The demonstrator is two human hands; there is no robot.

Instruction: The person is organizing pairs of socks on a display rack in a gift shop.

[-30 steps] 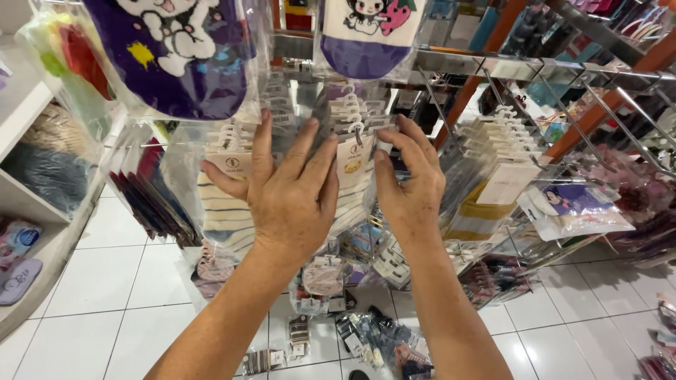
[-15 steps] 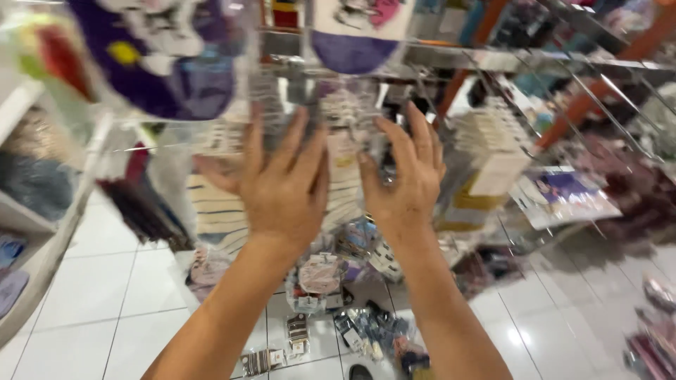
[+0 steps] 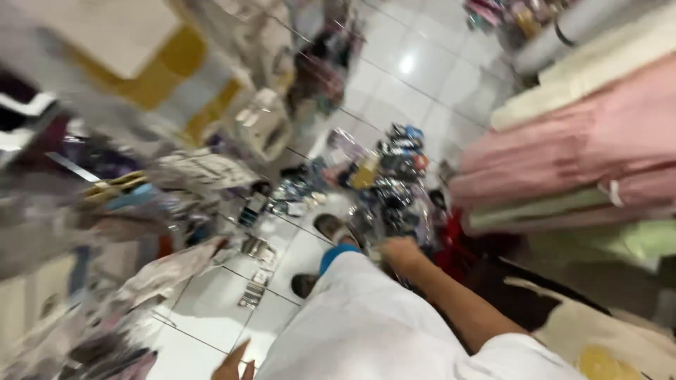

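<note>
Looking down now, the view has swung away from the hanging sock packs that both hands touched a moment ago. The right hand (image 3: 400,251) reaches low to a pile of shiny packets (image 3: 391,184) on the white tiled floor (image 3: 415,77); its grip is too blurred to tell. The left hand (image 3: 234,364) peeks in at the bottom, fingers loose, holding nothing. Pink folded cloth (image 3: 563,158) sits right.
</note>
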